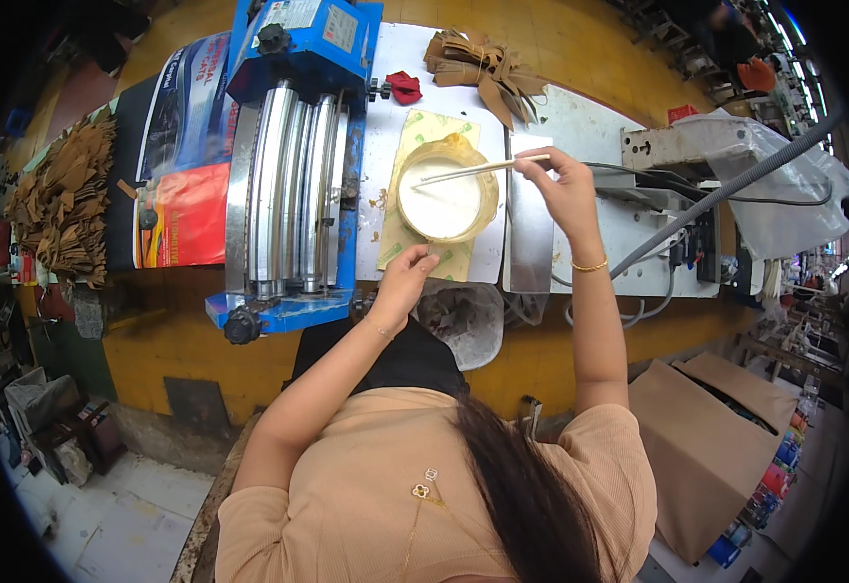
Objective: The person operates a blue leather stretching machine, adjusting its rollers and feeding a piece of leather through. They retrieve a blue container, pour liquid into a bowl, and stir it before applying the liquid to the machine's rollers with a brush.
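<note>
A round tub (pixel 488 216) with a stained, yellowish rim holds white liquid, and it stands on a yellow-green printed sheet (pixel 395 228) on the white tabletop. My right hand (pixel 565 189) is closed around the end of a long thin brush (pixel 478 170), to the right of the tub. The brush slants left over the rim, its tip at the white liquid. Just below the tub's near rim, my left hand (pixel 405 287) has thumb and fingertips pinched together over the sheet. Whatever lies between those fingertips, if anything, is too small to make out.
Left of the tub stands a blue machine (pixel 312 34) with shiny metal rollers (pixel 278 185). Brown strips (pixel 483 68) and a red cloth scrap (pixel 404 87) lie behind. Brown pieces (pixel 69 199) are heaped at far left. A lined bin (pixel 463 325) sits below the table edge; a grey hose (pixel 696 209) crosses the right.
</note>
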A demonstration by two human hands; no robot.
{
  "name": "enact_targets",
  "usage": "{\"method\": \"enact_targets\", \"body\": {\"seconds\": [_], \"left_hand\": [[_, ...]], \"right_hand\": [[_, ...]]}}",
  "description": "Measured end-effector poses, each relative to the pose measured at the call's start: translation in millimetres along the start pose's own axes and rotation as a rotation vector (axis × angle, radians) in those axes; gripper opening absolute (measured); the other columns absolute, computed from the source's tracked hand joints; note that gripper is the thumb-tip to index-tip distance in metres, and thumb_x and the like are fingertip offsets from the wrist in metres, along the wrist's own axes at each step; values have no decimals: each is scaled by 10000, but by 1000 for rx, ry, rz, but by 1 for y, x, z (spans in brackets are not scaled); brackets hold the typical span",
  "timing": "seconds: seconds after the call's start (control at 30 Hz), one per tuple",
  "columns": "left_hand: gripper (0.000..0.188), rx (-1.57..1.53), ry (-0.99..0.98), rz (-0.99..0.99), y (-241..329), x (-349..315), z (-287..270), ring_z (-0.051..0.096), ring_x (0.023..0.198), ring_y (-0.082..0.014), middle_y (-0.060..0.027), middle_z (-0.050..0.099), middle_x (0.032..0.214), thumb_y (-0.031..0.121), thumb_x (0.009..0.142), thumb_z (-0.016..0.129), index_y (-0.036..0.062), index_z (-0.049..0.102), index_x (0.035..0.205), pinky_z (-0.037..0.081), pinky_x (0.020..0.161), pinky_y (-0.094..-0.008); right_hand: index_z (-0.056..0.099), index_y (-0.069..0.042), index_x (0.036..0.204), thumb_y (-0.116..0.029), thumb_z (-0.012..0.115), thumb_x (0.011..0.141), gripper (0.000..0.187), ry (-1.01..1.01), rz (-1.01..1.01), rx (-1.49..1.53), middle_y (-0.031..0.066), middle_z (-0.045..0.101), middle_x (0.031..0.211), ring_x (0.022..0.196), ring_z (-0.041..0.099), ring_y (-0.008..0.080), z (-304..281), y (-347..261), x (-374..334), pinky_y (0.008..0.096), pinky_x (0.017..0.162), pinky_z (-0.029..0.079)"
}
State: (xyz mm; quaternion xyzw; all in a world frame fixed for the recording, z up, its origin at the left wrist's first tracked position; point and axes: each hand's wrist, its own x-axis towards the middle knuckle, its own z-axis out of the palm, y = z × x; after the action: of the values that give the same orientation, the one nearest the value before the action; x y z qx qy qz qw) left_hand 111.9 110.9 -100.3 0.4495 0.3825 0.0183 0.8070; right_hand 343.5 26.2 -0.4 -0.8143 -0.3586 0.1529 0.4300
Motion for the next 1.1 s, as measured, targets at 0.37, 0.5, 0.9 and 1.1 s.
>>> {"method": "enact_targets", "body": {"seconds": [0.37,0.5,0.9,1.1], "left_hand": [[133,-3,5,2,0,2,1,377,739,-45,74,509,836,202,941,600,80,622,990,332,682,-210],[150,-34,-2,-5,-4,2,1,408,783,-45,64,528,872,198,943,605,69,616,1020,350,722,-212],[711,-17,-32,-76,-1,-19,5,426,1229,-209,-169,284,1496,225,920,637,68,254,1497,346,1007,-325],[848,176,-111,-43,-4,-41,4,355,1325,-284,-220,176,1551,263,907,640,152,94,1547,311,1063,-430]], "right_hand": [[737,-82,895,-169,741,839,104,37,-239,-276,17,698,767,715,633,156,-5,-19,-2,298,781,452],[737,-125,837,-235,773,782,128,-2,-351,-541,-4,657,818,806,594,187,28,-8,0,381,887,348],[753,-128,779,-322,794,735,203,197,-189,-578,-25,573,880,898,519,188,49,38,-2,423,846,262],[688,-111,1148,-484,822,676,616,386,70,-379,35,588,1072,908,572,180,45,26,-34,417,865,327]]}}
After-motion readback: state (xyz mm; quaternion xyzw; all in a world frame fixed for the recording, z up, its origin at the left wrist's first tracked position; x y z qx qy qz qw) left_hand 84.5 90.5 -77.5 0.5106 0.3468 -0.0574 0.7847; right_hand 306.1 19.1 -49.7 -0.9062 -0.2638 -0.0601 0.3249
